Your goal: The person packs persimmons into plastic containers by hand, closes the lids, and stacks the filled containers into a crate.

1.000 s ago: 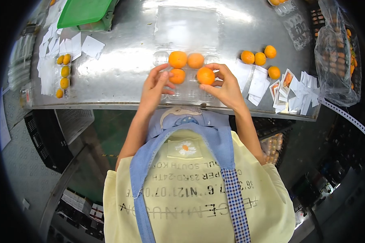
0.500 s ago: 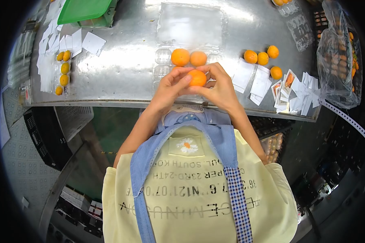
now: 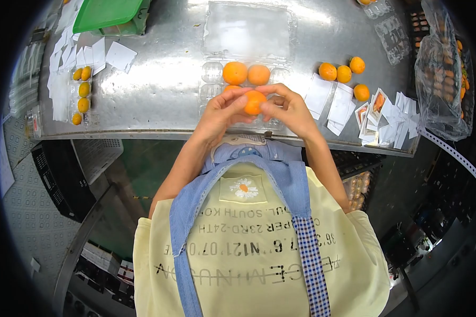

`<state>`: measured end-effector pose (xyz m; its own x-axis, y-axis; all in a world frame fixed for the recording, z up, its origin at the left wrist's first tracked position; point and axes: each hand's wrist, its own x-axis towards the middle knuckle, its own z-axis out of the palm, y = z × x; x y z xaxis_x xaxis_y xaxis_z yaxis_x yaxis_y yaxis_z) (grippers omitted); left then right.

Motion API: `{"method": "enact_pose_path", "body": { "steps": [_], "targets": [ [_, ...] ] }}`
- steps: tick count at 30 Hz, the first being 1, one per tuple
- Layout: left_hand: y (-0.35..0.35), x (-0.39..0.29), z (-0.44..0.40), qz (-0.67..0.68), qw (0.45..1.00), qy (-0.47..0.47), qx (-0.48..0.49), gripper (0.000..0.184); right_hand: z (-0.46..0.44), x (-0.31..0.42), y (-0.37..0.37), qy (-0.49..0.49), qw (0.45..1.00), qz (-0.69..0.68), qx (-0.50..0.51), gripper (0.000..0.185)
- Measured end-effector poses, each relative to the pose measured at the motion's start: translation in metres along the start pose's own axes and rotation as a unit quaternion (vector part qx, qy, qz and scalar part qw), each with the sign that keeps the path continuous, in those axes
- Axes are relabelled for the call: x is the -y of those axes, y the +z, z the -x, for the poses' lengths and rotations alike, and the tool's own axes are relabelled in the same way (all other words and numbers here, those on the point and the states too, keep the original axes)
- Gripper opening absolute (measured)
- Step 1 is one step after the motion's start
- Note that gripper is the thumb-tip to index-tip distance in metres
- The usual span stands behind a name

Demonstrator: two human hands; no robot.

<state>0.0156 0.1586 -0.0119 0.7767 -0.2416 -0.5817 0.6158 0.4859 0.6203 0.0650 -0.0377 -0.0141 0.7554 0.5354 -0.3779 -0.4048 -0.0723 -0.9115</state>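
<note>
Pinches a round, bright-orange citrus fruit between the bare left hand and the bare right hand, thumbs and curled fingers touching it from both sides. Holds it at the near side of a clear plastic tray with rounded cups. Has two more orange fruits side by side in the tray's far row. Farther right, on a shiny grey metal desk, has four loose orange fruits near white paper slips.

White glare streaks the metal table; the floor lies dim; fisheye corners go black
</note>
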Motion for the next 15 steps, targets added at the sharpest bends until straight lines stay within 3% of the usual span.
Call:
{"method": "enact_pose_path", "body": {
  "steps": [1,4,7,11,15],
  "targets": [
    [-0.001,0.000,0.000,-0.024,1.000,0.007,-0.001,0.035,0.001,-0.001,0.002,-0.039,0.998,0.041,0.001,0.041],
    [-0.008,0.012,-0.005,-0.088,0.995,0.037,0.000,0.040,0.005,0.011,0.005,-0.033,0.978,0.204,0.019,0.050],
    [0.001,0.008,0.002,-0.106,0.992,0.040,-0.047,0.042,0.005,0.008,0.001,-0.046,0.975,0.218,0.002,0.052],
    [-0.012,0.005,0.001,-0.144,0.978,0.103,-0.113,0.036,-0.008,0.000,-0.018,-0.072,0.942,0.291,-0.154,0.048],
    [-0.040,0.006,-0.001,-0.149,0.959,0.160,-0.181,0.028,-0.019,-0.016,-0.036,-0.115,0.882,0.407,-0.207,0.047]
  ]
}}
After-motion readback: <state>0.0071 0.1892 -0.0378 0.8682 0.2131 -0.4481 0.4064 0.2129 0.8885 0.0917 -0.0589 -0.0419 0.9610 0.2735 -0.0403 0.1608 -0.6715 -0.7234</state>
